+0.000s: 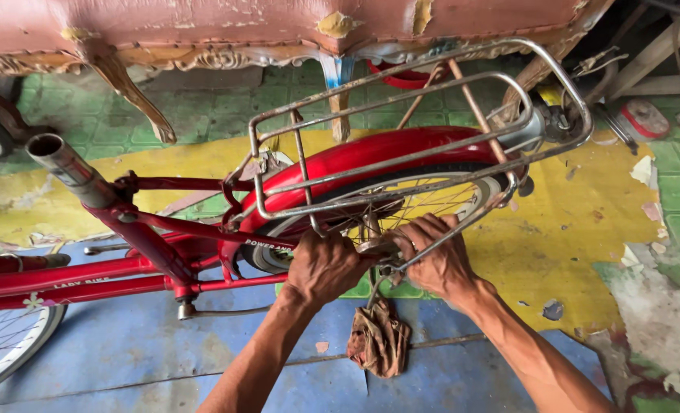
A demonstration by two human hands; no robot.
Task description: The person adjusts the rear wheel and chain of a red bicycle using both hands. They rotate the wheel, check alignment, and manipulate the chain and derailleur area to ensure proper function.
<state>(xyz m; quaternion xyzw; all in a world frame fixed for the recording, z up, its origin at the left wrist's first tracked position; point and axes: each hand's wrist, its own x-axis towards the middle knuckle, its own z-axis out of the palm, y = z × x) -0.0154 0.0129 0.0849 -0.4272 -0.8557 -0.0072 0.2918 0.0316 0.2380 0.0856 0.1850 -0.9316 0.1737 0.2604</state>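
Observation:
A red bicycle [149, 252] lies across the view with its rear wheel [401, 206] toward the right. A red mudguard [378, 157] covers the wheel, and a chrome rear rack [424, 99] sits above it. My left hand [323, 268] is closed near the wheel hub, by the frame stays. My right hand [435, 256] grips a metal part at the hub [372, 246], where the rack stay meets the axle. What exactly each hand holds is hidden by the fingers. The bare seat tube [61, 164] sticks up at the left.
A crumpled brown rag [380, 338] lies on the floor below my hands. A worn pink sofa with carved legs [137, 95] stands behind the bicycle. The floor is painted blue, yellow and green, with peeling patches. Another wheel [7, 344] shows at bottom left.

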